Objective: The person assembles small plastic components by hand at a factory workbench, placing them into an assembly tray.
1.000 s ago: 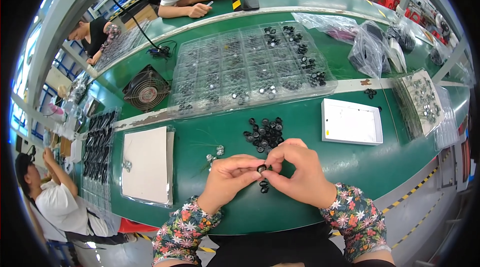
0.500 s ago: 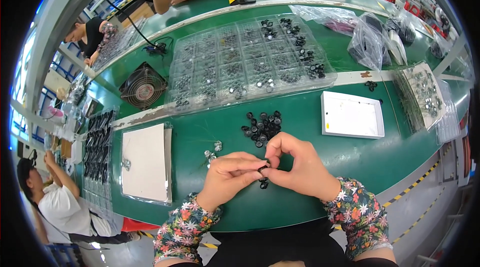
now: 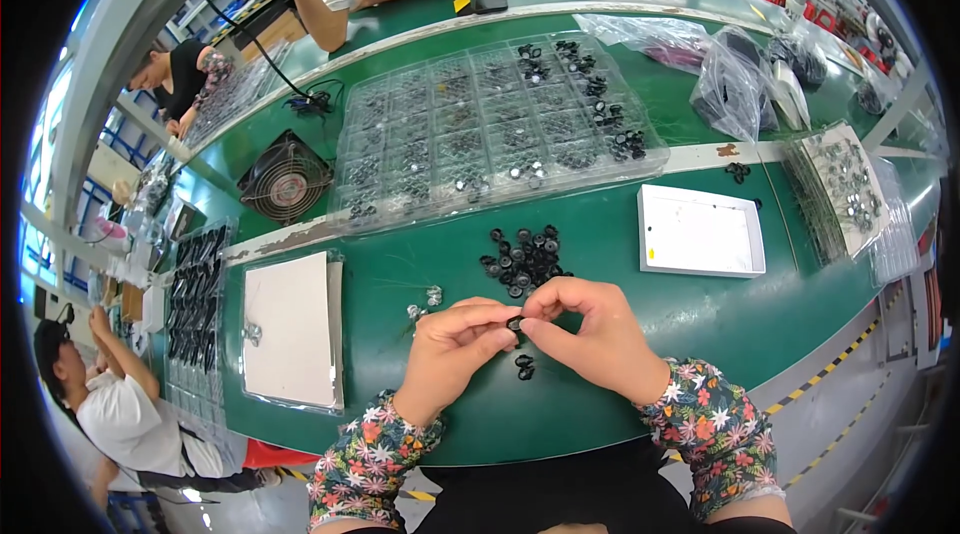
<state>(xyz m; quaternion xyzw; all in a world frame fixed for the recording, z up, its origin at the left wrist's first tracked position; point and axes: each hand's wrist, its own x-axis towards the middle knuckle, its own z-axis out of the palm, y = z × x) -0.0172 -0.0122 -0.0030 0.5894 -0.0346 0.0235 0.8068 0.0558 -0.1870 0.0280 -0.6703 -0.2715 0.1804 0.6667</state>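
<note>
Green work surface (image 3: 600,264) inside a factory hall, shared with other seated people at the far and left edges. Both grips closed together on one small black ring part (image 3: 514,323), pinched between the fingertips of the left hand (image 3: 450,349) and the right hand (image 3: 590,334), held just above the surface at the near edge. Directly below the grip: two more black parts (image 3: 523,367) lying loose. Just beyond the grip: a loose pile of black ring parts (image 3: 522,259). Left of the grip: a few small silver pieces (image 3: 425,302), then a white pad in a clear tray (image 3: 292,329). Right of and beyond the grip: a white shallow tray (image 3: 700,231). Well beyond: a large clear compartment tray (image 3: 480,129), partly filled, and a small fan (image 3: 285,177). To do well: keep the pinch light and square on the rim, hold close over the surface so a dropped part stays near, avoid nudging the pile.
</note>
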